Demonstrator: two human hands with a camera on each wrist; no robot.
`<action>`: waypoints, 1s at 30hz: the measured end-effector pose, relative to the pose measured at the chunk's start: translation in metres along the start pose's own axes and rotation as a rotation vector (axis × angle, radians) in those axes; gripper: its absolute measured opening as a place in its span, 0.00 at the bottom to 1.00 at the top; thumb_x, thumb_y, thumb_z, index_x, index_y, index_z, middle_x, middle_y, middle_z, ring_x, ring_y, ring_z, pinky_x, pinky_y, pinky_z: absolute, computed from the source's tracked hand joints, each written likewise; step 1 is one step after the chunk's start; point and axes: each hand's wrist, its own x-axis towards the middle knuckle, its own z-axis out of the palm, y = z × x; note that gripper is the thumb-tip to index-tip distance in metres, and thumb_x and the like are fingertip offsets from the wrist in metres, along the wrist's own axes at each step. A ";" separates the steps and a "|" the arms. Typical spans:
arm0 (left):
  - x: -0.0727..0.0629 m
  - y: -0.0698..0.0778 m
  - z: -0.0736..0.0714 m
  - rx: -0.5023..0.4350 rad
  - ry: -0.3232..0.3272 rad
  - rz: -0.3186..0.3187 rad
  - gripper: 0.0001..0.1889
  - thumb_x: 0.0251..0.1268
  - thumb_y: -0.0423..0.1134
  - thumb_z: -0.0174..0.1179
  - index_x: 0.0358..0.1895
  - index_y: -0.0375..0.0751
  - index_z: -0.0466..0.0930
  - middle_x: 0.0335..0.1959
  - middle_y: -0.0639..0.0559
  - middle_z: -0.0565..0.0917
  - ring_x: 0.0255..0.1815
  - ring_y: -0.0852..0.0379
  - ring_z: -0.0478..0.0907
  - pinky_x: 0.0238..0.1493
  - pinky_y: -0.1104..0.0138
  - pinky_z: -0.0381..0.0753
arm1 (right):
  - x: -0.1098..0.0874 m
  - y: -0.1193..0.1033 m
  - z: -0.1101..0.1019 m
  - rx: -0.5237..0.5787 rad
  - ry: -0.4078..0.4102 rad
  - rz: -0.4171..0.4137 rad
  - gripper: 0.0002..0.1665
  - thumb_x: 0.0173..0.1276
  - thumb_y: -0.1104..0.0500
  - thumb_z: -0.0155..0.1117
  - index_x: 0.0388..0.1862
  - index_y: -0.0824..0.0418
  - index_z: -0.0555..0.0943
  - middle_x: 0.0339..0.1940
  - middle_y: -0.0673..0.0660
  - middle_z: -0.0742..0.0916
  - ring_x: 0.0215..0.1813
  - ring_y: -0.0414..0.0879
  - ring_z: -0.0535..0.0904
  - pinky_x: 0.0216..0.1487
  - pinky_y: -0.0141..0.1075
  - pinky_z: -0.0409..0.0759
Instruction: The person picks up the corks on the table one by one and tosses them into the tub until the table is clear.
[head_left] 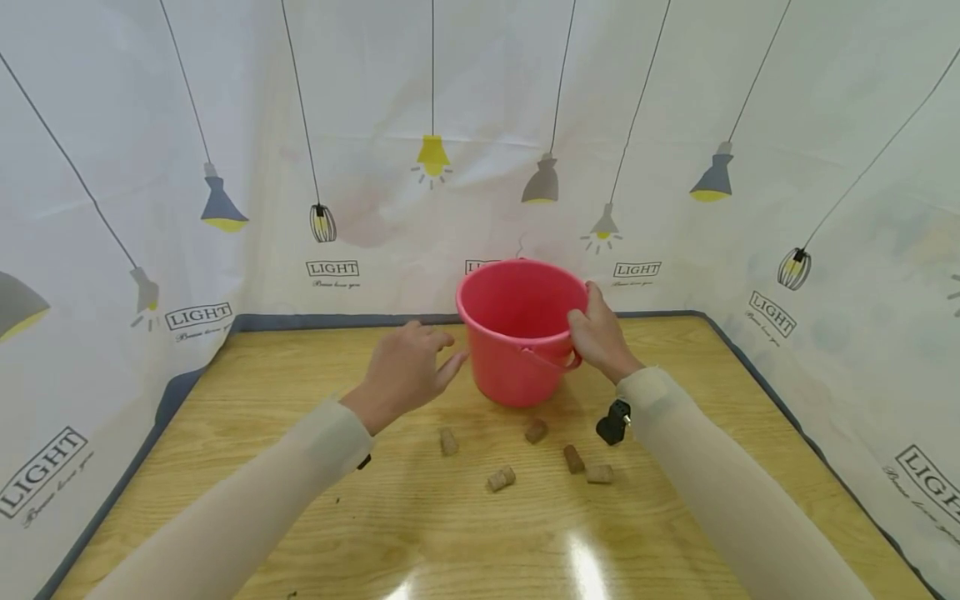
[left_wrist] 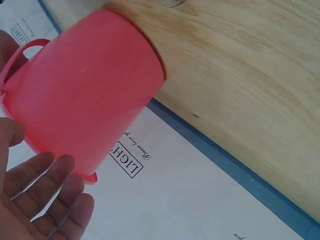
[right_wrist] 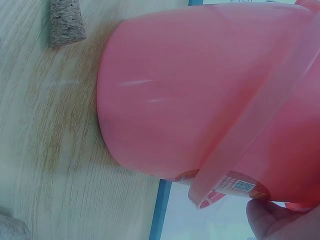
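One bucket (head_left: 501, 368) sits left of the gripping right hand (head_left: 600, 335).

- Reads "LIGHT" in boxed black capitals (head_left: 333, 268), repeated across the white, lamp-printed fabric backdrop (head_left: 375, 100).
- Continues beneath in thin black script (head_left: 337, 283), ending "love you".
- Shows a square QR code (right_wrist: 243, 185) on the pink-red plastic bucket (head_left: 513, 367), beside unreadably small lettering.
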 end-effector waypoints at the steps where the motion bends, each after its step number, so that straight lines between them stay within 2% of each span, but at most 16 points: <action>1: -0.001 0.000 0.001 0.002 -0.010 -0.004 0.15 0.70 0.50 0.65 0.44 0.41 0.91 0.37 0.48 0.91 0.31 0.52 0.80 0.29 0.65 0.81 | 0.000 0.000 0.000 0.001 0.002 0.000 0.42 0.76 0.57 0.40 0.84 0.67 0.42 0.78 0.70 0.66 0.75 0.63 0.65 0.74 0.58 0.65; 11: -0.013 -0.003 0.010 0.012 -0.029 0.015 0.15 0.68 0.51 0.66 0.39 0.41 0.90 0.33 0.49 0.90 0.32 0.52 0.83 0.29 0.62 0.84 | 0.000 0.001 0.002 0.008 0.005 0.005 0.41 0.76 0.58 0.41 0.84 0.66 0.43 0.78 0.69 0.67 0.75 0.62 0.66 0.74 0.57 0.65; 17: -0.018 -0.005 0.012 0.020 -0.091 -0.005 0.16 0.68 0.52 0.66 0.40 0.41 0.91 0.33 0.49 0.90 0.35 0.50 0.85 0.34 0.60 0.86 | -0.001 -0.001 0.002 0.002 0.014 -0.007 0.41 0.76 0.59 0.41 0.84 0.67 0.44 0.77 0.70 0.67 0.75 0.62 0.66 0.74 0.57 0.64; 24: -0.025 -0.009 0.017 -0.004 -0.165 -0.039 0.17 0.67 0.52 0.67 0.41 0.40 0.91 0.34 0.48 0.90 0.36 0.50 0.84 0.32 0.60 0.86 | -0.001 0.000 0.002 0.005 0.007 -0.003 0.41 0.76 0.58 0.40 0.84 0.67 0.44 0.77 0.69 0.67 0.75 0.62 0.66 0.74 0.58 0.65; 30: -0.030 -0.009 0.020 -0.001 -0.205 -0.048 0.17 0.66 0.52 0.67 0.41 0.41 0.90 0.35 0.49 0.90 0.38 0.49 0.86 0.35 0.58 0.87 | -0.001 -0.001 0.001 0.001 0.008 0.001 0.41 0.77 0.58 0.40 0.84 0.67 0.43 0.78 0.69 0.66 0.75 0.62 0.65 0.74 0.57 0.65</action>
